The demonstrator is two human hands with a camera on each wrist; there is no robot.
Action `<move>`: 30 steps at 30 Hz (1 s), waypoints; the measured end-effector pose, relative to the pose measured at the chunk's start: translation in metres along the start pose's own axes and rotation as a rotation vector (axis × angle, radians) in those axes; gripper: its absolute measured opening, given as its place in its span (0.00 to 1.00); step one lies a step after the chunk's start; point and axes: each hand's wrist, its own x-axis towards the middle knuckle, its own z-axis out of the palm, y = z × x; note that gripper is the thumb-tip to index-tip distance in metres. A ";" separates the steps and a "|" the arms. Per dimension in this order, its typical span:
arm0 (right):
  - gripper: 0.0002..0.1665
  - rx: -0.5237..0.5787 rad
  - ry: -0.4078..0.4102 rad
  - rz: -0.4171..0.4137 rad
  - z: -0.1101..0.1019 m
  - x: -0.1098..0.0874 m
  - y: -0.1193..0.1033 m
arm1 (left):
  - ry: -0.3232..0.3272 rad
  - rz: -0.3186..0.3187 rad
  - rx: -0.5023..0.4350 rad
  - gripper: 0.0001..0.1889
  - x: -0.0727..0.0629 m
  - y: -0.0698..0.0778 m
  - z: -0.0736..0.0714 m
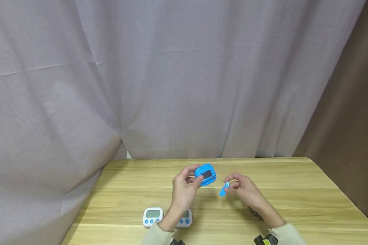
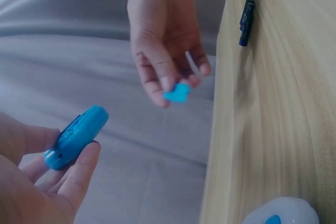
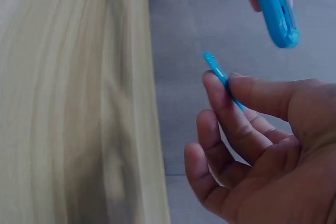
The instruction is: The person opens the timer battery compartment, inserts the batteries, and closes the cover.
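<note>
In the head view my left hand (image 1: 184, 191) holds a rounded digital timer (image 1: 207, 174) by its edge, thumb on one face and fingers behind. Its blue back, with a dark rectangle, faces up toward the head camera. To the right, my right hand (image 1: 245, 190) pinches a small flat blue battery cover (image 1: 224, 190) between thumb and index finger. The right wrist view shows this cover (image 3: 218, 72) edge-on, apart from the timer (image 3: 275, 17). Both pieces are held above the table.
Two white timers with grey screens and blue buttons lie on the wooden table (image 1: 294, 190): one at left (image 1: 153, 217), one partly behind my left wrist (image 1: 185, 218). Dark batteries (image 2: 247, 22) lie under my right forearm. A grey curtain (image 1: 184, 85) hangs behind.
</note>
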 end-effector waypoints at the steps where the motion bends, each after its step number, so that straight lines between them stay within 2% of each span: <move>1: 0.21 -0.007 -0.010 0.014 0.000 0.000 0.002 | -0.002 0.000 0.000 0.18 0.000 0.000 0.000; 6: 0.20 -0.036 -0.029 0.050 -0.001 0.001 0.012 | -0.010 -0.003 0.008 0.18 -0.001 0.000 0.000; 21: 0.16 -0.116 -0.064 0.077 -0.001 0.002 0.030 | -0.051 -0.005 -0.001 0.19 -0.003 0.000 -0.003; 30: 0.14 -0.223 0.008 0.096 0.002 0.005 0.036 | -0.061 -0.008 -0.007 0.19 -0.004 0.002 -0.002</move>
